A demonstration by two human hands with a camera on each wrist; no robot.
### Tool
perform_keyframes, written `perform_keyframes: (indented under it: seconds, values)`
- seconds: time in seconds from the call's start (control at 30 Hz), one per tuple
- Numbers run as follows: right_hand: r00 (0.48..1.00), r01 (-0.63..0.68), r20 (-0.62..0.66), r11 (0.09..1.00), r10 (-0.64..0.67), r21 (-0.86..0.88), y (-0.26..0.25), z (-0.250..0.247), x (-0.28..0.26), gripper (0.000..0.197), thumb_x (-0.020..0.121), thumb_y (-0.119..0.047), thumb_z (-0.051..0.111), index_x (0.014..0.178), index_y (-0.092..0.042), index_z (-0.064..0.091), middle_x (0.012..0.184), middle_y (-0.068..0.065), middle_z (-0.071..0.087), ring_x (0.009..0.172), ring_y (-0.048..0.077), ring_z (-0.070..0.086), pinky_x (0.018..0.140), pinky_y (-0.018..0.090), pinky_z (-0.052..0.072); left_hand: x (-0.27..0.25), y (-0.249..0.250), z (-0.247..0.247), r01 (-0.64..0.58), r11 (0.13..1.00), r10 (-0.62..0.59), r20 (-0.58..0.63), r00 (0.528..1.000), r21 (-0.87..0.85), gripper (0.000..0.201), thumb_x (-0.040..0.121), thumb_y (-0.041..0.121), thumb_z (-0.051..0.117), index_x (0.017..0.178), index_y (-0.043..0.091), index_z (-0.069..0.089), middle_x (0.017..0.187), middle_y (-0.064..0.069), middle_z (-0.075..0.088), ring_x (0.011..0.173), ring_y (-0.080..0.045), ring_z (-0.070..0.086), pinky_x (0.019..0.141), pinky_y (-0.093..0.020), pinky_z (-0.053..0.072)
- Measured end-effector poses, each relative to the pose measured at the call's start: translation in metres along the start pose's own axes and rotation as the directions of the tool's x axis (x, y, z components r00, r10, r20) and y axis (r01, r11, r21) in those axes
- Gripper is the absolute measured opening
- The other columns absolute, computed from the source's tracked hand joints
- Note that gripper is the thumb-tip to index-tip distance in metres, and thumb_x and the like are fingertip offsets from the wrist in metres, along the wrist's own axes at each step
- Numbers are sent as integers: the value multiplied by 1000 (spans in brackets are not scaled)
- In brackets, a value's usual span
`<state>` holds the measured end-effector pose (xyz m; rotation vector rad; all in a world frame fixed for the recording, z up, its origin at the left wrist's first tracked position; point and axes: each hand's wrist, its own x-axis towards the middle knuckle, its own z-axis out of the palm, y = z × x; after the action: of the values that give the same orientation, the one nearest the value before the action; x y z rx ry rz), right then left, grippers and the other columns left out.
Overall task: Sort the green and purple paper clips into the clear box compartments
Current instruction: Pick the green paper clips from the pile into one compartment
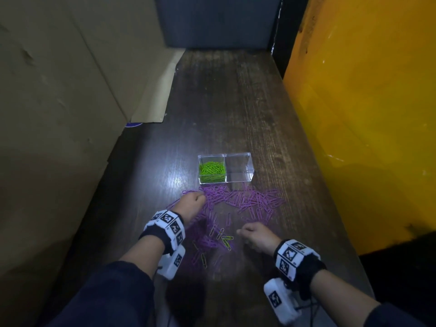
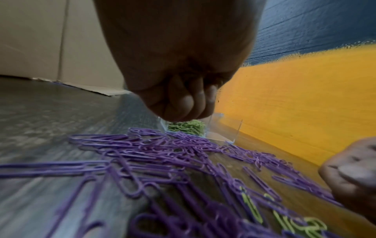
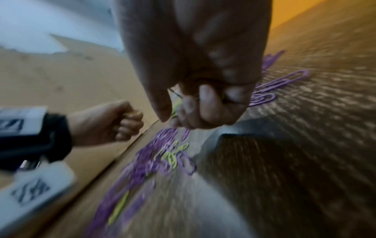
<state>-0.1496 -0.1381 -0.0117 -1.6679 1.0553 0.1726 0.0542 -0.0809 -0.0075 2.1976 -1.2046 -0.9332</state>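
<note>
A clear two-compartment box [image 1: 251,172] stands on the dark wooden table. Its left compartment holds a heap of green paper clips [image 1: 211,170]; the right compartment [image 1: 239,177] looks empty. Purple paper clips [image 1: 245,199] lie scattered in front of the box and toward me. A few loose green clips [image 1: 224,239] lie among the purple ones between my hands. My left hand [image 1: 192,200] is a fist over the left end of the purple pile, and nothing shows in its curled fingers [image 2: 183,103]. My right hand [image 1: 253,233] pinches green clips [image 3: 176,103] between thumb and curled fingers, just above the table.
A cardboard wall [image 1: 59,90] runs along the table's left side, with a flap [image 1: 151,109] lying on the surface. A yellow wall [image 1: 365,114] borders the right side and a dark blue panel [image 1: 217,20] closes the back. Bare wood [image 1: 236,102] lies beyond the box.
</note>
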Motion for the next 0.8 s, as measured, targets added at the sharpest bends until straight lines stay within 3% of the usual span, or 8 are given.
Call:
perform_keyframes:
  seconds: [0.1, 0.17, 0.27, 0.33, 0.4, 0.57, 0.67, 0.8]
  values:
    - [996, 32, -64, 888, -69, -459, 2, 13, -2, 40, 87, -39, 58, 57, -24, 35, 63, -3, 48, 67, 14, 47, 59, 25, 30, -4, -17, -2, 59, 998, -58, -13, 998, 31, 33, 89, 9, 40, 57, 16, 45, 60, -3, 47, 57, -16, 42, 61, -26, 34]
    - [991, 41, -81, 817, -107, -575, 4, 20, -5, 41, 83, -41, 60, 58, -25, 32, 83, 1, 60, 82, 19, 55, 67, 25, 33, -9, -28, -1, 80, 996, -80, -4, 997, 24, 25, 90, 8, 40, 74, 13, 59, 68, -3, 55, 61, -17, 48, 59, -25, 37]
    - [991, 51, -64, 790, -114, -611, 3, 21, -5, 34, 83, -35, 61, 58, -25, 40, 103, 6, 67, 100, 24, 62, 75, 28, 43, -19, -36, 1, 89, 994, -90, -1, 996, -61, 24, 89, 0, 39, 90, 16, 58, 61, 5, 49, 52, -10, 43, 49, -22, 33]
    - [992, 14, -94, 799, -87, -601, 5, 7, 0, 18, 83, -32, 62, 70, -20, 56, 102, 7, 69, 101, 24, 63, 79, 27, 46, -23, -37, 2, 99, 993, -100, -15, 995, -61, 28, 88, -2, 39, 73, 19, 52, 58, 5, 47, 51, -8, 41, 49, -21, 32]
    - [983, -24, -159, 797, -90, -603, 4, -11, 5, 11, 83, -33, 62, 82, -22, 57, 103, 7, 68, 103, 24, 62, 81, 28, 46, -23, -40, 6, 122, 990, -122, 3, 993, -65, 36, 89, 2, 38, 60, 21, 46, 54, 3, 49, 48, -11, 42, 51, -21, 32]
    - [966, 156, -51, 725, -255, -671, -14, -3, 14, 26, 85, -32, 58, 106, -17, 56, 116, 3, 62, 111, 23, 57, 86, 29, 44, -26, -25, 20, 117, 989, -109, 95, 989, -85, 39, 90, 5, 35, 54, 17, 46, 55, -1, 55, 42, -14, 41, 52, -25, 35]
    - [970, 198, 38, 682, -242, -704, -18, 12, 23, 27, 85, -35, 59, 105, -18, 56, 116, 4, 61, 111, 24, 56, 88, 31, 44, -26, -11, 22, 111, 993, -106, 123, 987, -32, 34, 89, 12, 38, 57, 12, 50, 53, -2, 50, 46, -17, 42, 52, -25, 33]
    - [974, 215, 99, 693, -203, -688, -23, 15, 30, 6, 89, -27, 54, 86, -22, 53, 105, 7, 66, 102, 25, 60, 84, 31, 45, -29, -3, 21, 113, 973, -136, 100, 986, 201, 46, 91, 43, 45, 57, 13, 48, 54, -1, 44, 59, -22, 48, 61, -27, 33]
